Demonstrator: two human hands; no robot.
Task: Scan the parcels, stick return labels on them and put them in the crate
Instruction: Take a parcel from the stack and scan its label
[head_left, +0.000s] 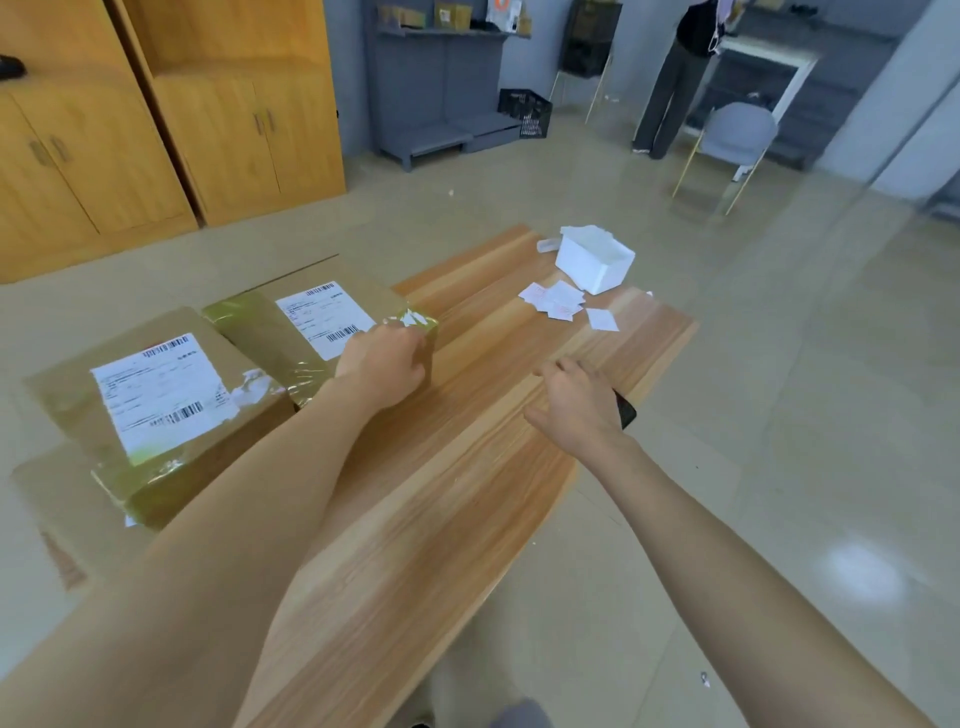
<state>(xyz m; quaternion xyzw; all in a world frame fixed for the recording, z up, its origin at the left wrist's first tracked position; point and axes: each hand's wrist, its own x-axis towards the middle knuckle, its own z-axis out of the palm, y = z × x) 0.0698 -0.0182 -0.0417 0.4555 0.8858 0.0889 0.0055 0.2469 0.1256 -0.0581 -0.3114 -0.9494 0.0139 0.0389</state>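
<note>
The left hand (384, 364) is gripping the near right corner of the farther parcel (311, 317), its fingers (410, 338) curling over the taped edge. That parcel is lying label-up at the left edge of the wooden bench (457, 493). A nearer parcel (156, 405) is lying just beside it, also label-up. The right hand (576, 400) is hovering low over the bench's right edge with its fingers relaxed and spread, grasping nothing, and is partly covering a dark device (626, 410). Loose return labels (561, 304) are lying at the far end, next to a white box (595, 260). A black crate (524, 111) is sitting on the floor well apart, by grey shelves (441, 78).
</note>
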